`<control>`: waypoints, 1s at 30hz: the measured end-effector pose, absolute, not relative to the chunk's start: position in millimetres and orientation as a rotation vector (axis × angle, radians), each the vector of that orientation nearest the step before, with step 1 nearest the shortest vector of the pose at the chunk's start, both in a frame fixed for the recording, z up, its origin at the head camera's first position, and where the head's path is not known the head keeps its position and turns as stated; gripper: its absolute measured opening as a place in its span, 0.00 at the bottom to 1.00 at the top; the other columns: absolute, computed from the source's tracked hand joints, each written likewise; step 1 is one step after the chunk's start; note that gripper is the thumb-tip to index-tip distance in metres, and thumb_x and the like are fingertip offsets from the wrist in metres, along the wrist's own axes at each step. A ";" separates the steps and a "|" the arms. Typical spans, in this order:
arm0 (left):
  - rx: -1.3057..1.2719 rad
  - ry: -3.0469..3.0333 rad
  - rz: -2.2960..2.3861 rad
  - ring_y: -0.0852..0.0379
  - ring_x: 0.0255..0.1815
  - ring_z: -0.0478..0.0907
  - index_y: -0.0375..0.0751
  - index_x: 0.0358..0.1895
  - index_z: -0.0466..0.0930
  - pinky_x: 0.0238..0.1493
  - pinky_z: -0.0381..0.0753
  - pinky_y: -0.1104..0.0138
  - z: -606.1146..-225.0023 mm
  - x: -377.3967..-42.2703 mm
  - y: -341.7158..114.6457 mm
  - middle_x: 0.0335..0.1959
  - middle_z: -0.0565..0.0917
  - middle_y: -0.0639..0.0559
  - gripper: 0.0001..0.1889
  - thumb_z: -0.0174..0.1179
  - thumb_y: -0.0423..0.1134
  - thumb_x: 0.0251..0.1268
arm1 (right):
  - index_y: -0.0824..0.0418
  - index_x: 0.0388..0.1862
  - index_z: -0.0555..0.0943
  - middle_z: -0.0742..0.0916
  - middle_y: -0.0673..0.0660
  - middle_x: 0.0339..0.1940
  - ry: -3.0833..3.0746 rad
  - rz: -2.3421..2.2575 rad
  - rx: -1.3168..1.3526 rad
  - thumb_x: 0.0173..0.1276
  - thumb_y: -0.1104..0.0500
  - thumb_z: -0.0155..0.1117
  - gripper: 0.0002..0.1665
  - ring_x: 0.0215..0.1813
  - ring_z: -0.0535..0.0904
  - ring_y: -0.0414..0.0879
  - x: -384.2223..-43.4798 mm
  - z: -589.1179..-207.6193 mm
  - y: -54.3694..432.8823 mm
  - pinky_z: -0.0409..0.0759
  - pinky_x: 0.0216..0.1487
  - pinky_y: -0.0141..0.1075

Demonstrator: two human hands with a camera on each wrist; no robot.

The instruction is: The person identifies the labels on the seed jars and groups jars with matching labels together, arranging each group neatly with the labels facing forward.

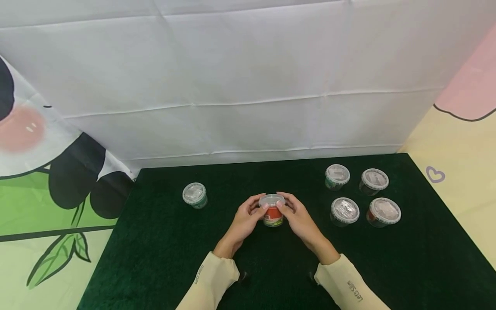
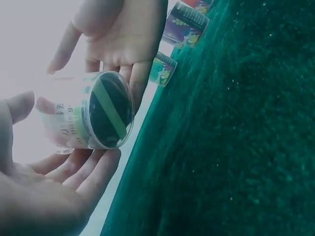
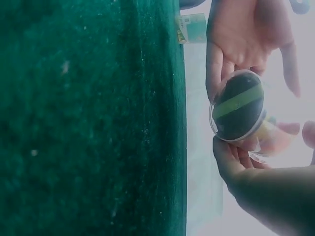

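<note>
Both hands hold one small round plastic tub (image 1: 273,218) with a clear lid and a red label, in front of the body over the green cloth. My left hand (image 1: 246,216) grips it from the left and my right hand (image 1: 299,218) from the right, thumbs on the near side near the lid. In the left wrist view the tub's round base (image 2: 112,110) shows dark with a pale green strip across it. Fingers of the two hands support opposite sides there. The same base (image 3: 239,107) faces the camera in the right wrist view.
A similar lidded tub (image 1: 195,195) with a green label stands on the left of the green-covered table (image 1: 162,254). Several more, including a near tub (image 1: 345,211) and a far tub (image 1: 337,174), stand grouped on the right. White cloth (image 1: 248,86) hangs behind.
</note>
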State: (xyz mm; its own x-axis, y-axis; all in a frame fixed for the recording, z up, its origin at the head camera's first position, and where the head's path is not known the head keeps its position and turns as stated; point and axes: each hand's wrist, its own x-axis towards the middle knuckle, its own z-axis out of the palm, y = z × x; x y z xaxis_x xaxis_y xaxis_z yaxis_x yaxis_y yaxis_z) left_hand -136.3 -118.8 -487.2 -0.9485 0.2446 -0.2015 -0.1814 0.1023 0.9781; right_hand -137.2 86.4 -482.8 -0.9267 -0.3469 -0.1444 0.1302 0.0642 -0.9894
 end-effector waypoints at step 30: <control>0.001 2.168 1.897 0.48 0.61 0.81 0.42 0.74 0.71 0.67 0.80 0.51 -482.0 -132.9 -125.0 0.66 0.79 0.42 0.27 0.61 0.49 0.80 | 0.66 0.83 0.58 0.69 0.70 0.80 1.972 -1.889 -0.293 0.90 0.52 0.44 0.32 0.80 0.67 0.65 -135.6 -479.8 81.3 0.68 0.79 0.56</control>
State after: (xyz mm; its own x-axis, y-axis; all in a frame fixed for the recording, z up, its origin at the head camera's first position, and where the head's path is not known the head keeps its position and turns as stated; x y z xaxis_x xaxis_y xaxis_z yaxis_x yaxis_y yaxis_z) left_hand -132.9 -125.0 -482.0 -0.9662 0.1703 -0.1936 -0.1693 0.1472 0.9745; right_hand -135.6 81.3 -479.8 -0.9010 -0.4121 -0.1352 0.1174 0.0683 -0.9907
